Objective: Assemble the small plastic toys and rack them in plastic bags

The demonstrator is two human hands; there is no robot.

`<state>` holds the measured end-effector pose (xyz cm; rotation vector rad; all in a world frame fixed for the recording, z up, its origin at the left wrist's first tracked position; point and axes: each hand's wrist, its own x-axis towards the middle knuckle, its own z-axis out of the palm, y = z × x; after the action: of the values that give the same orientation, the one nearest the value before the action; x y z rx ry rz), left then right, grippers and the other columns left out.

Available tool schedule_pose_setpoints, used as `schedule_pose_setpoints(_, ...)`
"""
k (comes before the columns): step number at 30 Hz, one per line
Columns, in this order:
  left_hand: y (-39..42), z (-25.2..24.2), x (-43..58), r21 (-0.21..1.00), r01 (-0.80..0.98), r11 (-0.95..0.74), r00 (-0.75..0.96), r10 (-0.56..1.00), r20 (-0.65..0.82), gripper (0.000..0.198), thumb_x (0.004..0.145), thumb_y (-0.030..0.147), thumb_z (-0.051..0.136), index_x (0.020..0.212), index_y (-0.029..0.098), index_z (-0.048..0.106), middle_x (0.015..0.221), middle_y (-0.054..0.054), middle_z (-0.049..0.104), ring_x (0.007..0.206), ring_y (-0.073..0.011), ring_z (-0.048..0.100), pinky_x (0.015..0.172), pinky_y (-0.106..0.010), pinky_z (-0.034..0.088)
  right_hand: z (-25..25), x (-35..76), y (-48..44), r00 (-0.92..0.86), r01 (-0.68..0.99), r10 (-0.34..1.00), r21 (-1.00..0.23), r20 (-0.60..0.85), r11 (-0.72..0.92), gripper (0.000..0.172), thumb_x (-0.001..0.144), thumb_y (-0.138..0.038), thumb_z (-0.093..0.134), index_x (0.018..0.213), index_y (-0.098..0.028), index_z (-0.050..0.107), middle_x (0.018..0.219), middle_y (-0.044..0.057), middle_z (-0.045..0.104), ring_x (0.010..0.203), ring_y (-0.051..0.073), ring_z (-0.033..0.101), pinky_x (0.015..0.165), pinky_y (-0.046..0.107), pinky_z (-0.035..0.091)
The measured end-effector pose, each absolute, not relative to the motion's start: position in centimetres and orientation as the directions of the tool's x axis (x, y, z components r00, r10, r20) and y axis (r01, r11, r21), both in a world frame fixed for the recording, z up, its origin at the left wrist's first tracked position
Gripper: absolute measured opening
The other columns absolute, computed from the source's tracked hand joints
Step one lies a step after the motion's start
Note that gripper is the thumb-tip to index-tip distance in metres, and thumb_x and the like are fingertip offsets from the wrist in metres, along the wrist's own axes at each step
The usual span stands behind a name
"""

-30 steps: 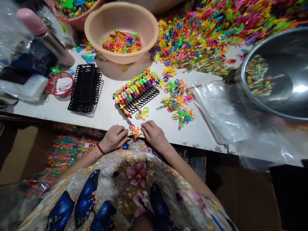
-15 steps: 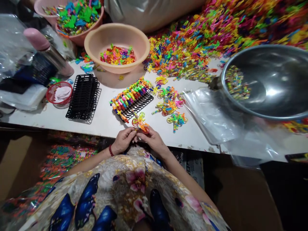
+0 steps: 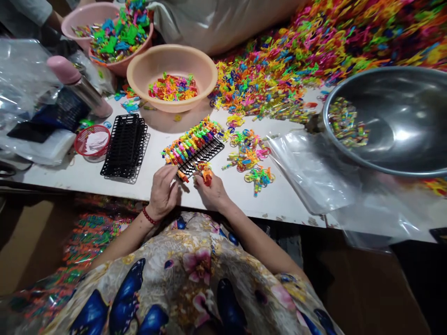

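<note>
At the near edge of the table [image 3: 240, 202], your right hand [image 3: 209, 191] is pinched shut on a small orange toy bike [image 3: 206, 172], just beside the black rack [image 3: 208, 150]. Your left hand [image 3: 163, 188] curls at the rack's near corner, fingertips on the coloured row [image 3: 188, 142]; whether it grips anything, I can't tell. Careful: the rack looks to lie loose, so a shove could skew it and topple that row, or flick the bike off the edge.
</note>
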<state>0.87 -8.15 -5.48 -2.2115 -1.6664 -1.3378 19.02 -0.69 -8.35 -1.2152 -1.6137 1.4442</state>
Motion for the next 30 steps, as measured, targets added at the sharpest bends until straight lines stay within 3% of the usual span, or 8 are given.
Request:
schedule_pose_setpoints(3,-6.1,-5.8,-0.2,0.372,0.799,-0.472,0.179,0.778,0.602,0.056,0.098,0.020,0.047,0.154,0.021,0.037,0.140,-0.015,0.057,0.139,-0.0282,0.046,0.115,-0.050,0.039,-8.5,19.6,0.3,-0.367,0.445,0.930,-0.871,0.036,0.209,0.024,0.094,-0.040,0.051,0.101,-0.020,0.061,0.076,0.003,0.063,0.068,0.018,0.056,0.068,0.029,0.045)
schedule_pose_setpoints(7,-4.8,-6.7,-0.9,0.405,0.763,-0.505,0.200,0.779,0.594,0.054,0.099,0.018,0.043,0.153,0.021,0.038,0.136,-0.015,0.058,0.130,-0.0246,0.053,0.109,-0.045,0.047,-7.9,21.3,1.5,-0.362,0.486,0.913,-0.798,0.187,0.356,0.023,0.097,-0.037,0.048,0.096,-0.019,0.063,0.081,0.006,0.063,0.073,0.019,0.054,0.071,0.030,0.043)
schedule_pose_setpoints(10,-4.7,-6.9,-1.0,0.447,0.744,-0.498,0.178,0.791,0.585,0.051,0.099,0.017,0.045,0.150,0.021,0.042,0.131,-0.015,0.059,0.124,-0.0233,0.056,0.104,-0.041,0.050,-7.5,20.8,1.8,-0.421,0.387,0.891,-0.854,0.171,0.347,0.030,0.096,-0.045,0.052,0.090,-0.018,0.065,0.077,0.004,0.062,0.069,0.017,0.053,0.069,0.029,0.043)
schedule_pose_setpoints(16,-4.9,-6.6,-1.2,0.460,0.735,-0.498,0.169,0.792,0.587,0.049,0.099,0.022,0.048,0.148,0.021,0.043,0.129,-0.015,0.059,0.122,-0.0235,0.058,0.103,-0.042,0.051,-8.2,17.0,2.6,-0.619,0.147,0.773,-0.946,0.138,0.288,0.036,0.095,-0.050,0.056,0.107,-0.019,0.069,0.083,0.003,0.068,0.072,0.016,0.057,0.067,0.028,0.046)
schedule_pose_setpoints(24,-4.8,-6.4,-2.0,0.447,0.727,-0.521,0.177,0.772,0.611,0.050,0.097,0.020,0.053,0.147,0.020,0.044,0.128,-0.015,0.060,0.120,-0.0233,0.058,0.101,-0.042,0.053,-8.9,17.0,3.1,-0.735,0.245,0.665,-0.863,0.132,0.442,0.017,0.089,-0.024,0.063,0.103,-0.020,0.072,0.090,0.004,0.071,0.081,0.017,0.061,0.075,0.026,0.045)
schedule_pose_setpoints(30,-4.9,-5.5,-2.4,0.500,0.681,-0.535,0.196,0.791,0.579,0.043,0.095,0.020,0.058,0.138,0.022,0.054,0.121,-0.012,0.064,0.115,-0.0218,0.062,0.098,-0.041,0.055,-8.8,16.9,2.5,-0.750,0.301,0.654,-0.828,0.101,0.473,0.030,0.086,-0.012,0.061,0.112,-0.022,0.070,0.104,0.005,0.074,0.091,0.020,0.064,0.083,0.029,0.047)
